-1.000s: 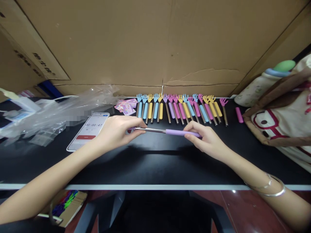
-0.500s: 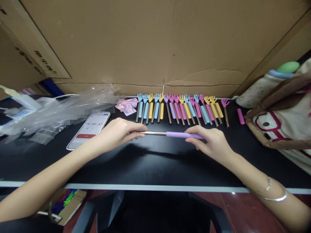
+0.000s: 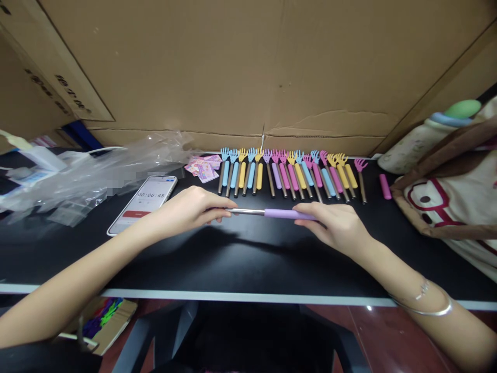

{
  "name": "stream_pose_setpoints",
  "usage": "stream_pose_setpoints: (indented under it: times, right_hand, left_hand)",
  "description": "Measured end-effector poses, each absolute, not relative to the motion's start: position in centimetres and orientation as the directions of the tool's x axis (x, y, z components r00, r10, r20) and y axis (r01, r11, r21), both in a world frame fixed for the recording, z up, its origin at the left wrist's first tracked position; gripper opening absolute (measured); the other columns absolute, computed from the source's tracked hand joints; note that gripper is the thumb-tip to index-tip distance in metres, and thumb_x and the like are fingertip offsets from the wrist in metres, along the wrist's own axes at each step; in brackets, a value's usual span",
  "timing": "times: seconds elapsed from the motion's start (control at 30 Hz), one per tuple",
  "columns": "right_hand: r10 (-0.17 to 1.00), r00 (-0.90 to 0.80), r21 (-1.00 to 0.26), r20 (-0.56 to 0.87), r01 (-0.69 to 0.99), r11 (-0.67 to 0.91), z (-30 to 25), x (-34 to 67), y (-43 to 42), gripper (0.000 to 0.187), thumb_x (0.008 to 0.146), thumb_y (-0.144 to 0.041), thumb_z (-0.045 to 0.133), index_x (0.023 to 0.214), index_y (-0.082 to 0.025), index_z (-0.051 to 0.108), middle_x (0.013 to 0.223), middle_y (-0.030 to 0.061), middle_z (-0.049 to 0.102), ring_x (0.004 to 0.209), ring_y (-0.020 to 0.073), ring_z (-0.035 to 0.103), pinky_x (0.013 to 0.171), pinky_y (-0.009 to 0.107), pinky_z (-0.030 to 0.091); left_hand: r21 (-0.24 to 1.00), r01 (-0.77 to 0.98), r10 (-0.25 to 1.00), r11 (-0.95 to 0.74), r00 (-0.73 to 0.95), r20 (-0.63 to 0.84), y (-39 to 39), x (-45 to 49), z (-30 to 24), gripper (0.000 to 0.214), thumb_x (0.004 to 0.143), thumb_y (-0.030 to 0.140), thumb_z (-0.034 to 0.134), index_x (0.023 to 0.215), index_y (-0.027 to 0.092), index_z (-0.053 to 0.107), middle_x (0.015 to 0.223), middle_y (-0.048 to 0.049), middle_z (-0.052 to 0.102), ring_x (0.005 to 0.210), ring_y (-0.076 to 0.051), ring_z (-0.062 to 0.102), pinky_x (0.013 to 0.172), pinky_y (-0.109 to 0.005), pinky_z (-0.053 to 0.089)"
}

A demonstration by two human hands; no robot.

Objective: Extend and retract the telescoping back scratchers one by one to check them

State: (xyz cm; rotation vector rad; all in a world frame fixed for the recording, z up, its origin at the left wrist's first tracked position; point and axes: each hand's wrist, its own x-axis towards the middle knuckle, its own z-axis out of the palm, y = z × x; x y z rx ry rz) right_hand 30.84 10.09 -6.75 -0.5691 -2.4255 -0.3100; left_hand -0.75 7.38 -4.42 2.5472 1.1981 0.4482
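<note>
Between my hands, level above the black desk, is a back scratcher (image 3: 280, 213) with a metal rod and a purple grip. My left hand (image 3: 204, 208) pinches the rod's left end, and its fingers hide the tip there. My right hand (image 3: 330, 224) is closed round the right end of the purple grip. Behind them lies a row of back scratcher parts: claw heads on metal rods (image 3: 272, 181) in pink, blue, yellow and purple, with loose coloured grips (image 3: 293, 177) set beside many of them. A single pink grip (image 3: 384, 186) lies apart at the right.
A phone (image 3: 142, 204) running a timer and crumpled clear plastic bags (image 3: 128, 160) lie on the left. Small printed cards (image 3: 204, 168) are beside the row. A cloth bag (image 3: 430, 202) and a bottle (image 3: 419, 137) stand right. Cardboard (image 3: 240, 67) walls the back.
My right hand has slid slightly left along the purple grip, covering more of its end. The left hand still pinches the rod, almost in place. The phone's timer has gone from 47 to 48.
</note>
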Motion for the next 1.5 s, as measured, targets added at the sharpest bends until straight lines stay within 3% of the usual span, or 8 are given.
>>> stream_pose_setpoints:
  times: [0.23,0.4,0.6,0.87,1.03,1.17,1.37,1.5]
  right_hand:
    - [0.508,-0.654,-0.154,0.561,0.520,0.840,-6.4,30.7,10.1,0.015,0.096,-0.033,0.051,0.098,-0.020,0.059,0.082,0.0014,0.070,0.063,0.0114,0.064,0.058,0.021,0.048]
    - [0.573,-0.659,-0.233,0.487,0.535,0.812,-6.0,31.2,10.3,0.015,0.096,-0.034,0.051,0.100,-0.021,0.058,0.077,-0.0008,0.068,0.057,0.0096,0.060,0.057,0.020,0.045]
    - [0.659,-0.581,-0.335,0.479,0.573,0.748,-5.7,32.3,10.9,0.015,0.095,-0.034,0.051,0.097,-0.020,0.059,0.074,-0.0018,0.066,0.052,0.0086,0.058,0.056,0.020,0.044]
    - [0.641,-0.604,-0.125,0.474,0.675,0.728,-5.8,32.2,10.8,0.022,0.095,-0.040,0.051,0.095,-0.022,0.064,0.086,0.0006,0.069,0.070,0.0135,0.062,0.062,0.025,0.042]
    - [0.637,-0.705,-0.060,0.311,0.655,0.753,-6.3,32.6,11.4,0.027,0.095,-0.043,0.048,0.092,-0.022,0.066,0.087,0.0047,0.064,0.080,0.0171,0.060,0.064,0.026,0.042]
    - [0.662,-0.720,-0.073,0.207,0.664,0.744,-6.8,32.8,11.8,0.026,0.095,-0.044,0.048,0.093,-0.023,0.065,0.084,0.0028,0.062,0.074,0.0153,0.058,0.062,0.025,0.040]
    - [0.694,-0.708,-0.142,0.134,0.679,0.720,-7.1,33.0,11.9,0.019,0.092,-0.040,0.054,0.089,-0.022,0.059,0.080,0.0008,0.060,0.073,0.0146,0.056,0.062,0.024,0.040]
    - [0.668,-0.735,-0.174,0.117,0.647,0.742,-7.1,33.2,12.1,0.022,0.094,-0.041,0.049,0.091,-0.022,0.059,0.084,0.0026,0.060,0.076,0.0155,0.057,0.065,0.026,0.041]
  left_hand:
    - [0.297,0.760,0.814,-0.578,0.514,0.270,7.4,-0.4,-5.2,0.031,0.094,0.041,0.049,0.109,0.024,0.070,0.101,0.0006,0.075,0.085,-0.017,0.071,0.074,-0.022,0.045]
    - [0.241,0.809,0.843,-0.536,0.499,0.200,7.4,-0.6,-4.4,0.028,0.093,0.043,0.049,0.110,0.030,0.068,0.097,0.0050,0.075,0.082,-0.015,0.069,0.069,-0.022,0.042]
    - [0.177,0.858,0.862,-0.483,0.430,0.269,7.6,-1.7,-3.5,0.027,0.094,0.043,0.047,0.109,0.033,0.067,0.099,0.0069,0.073,0.079,-0.013,0.066,0.066,-0.020,0.038]
    - [0.107,0.900,0.904,-0.422,0.408,0.128,7.5,-1.5,-3.7,0.024,0.093,0.045,0.048,0.106,0.033,0.065,0.086,0.0068,0.073,0.072,-0.014,0.064,0.063,-0.022,0.034]
    - [0.158,0.852,0.863,-0.500,0.505,0.008,7.9,-1.2,-4.2,0.025,0.093,0.046,0.048,0.103,0.032,0.067,0.094,0.0052,0.073,0.084,-0.014,0.065,0.068,-0.021,0.037]
    - [0.194,0.827,0.836,-0.528,0.546,-0.053,8.6,-1.5,-4.9,0.023,0.093,0.045,0.050,0.103,0.036,0.068,0.106,0.0067,0.070,0.096,-0.014,0.064,0.073,-0.021,0.037]
    - [0.196,0.863,0.856,-0.466,0.496,-0.148,8.7,-1.7,-4.6,0.020,0.091,0.041,0.052,0.101,0.032,0.066,0.092,0.0063,0.071,0.080,-0.013,0.063,0.063,-0.020,0.035]
    - [0.179,0.851,0.847,-0.494,0.518,-0.122,8.3,-1.6,-4.5,0.020,0.091,0.039,0.051,0.105,0.032,0.064,0.107,0.0053,0.069,0.095,-0.015,0.063,0.071,-0.021,0.039]
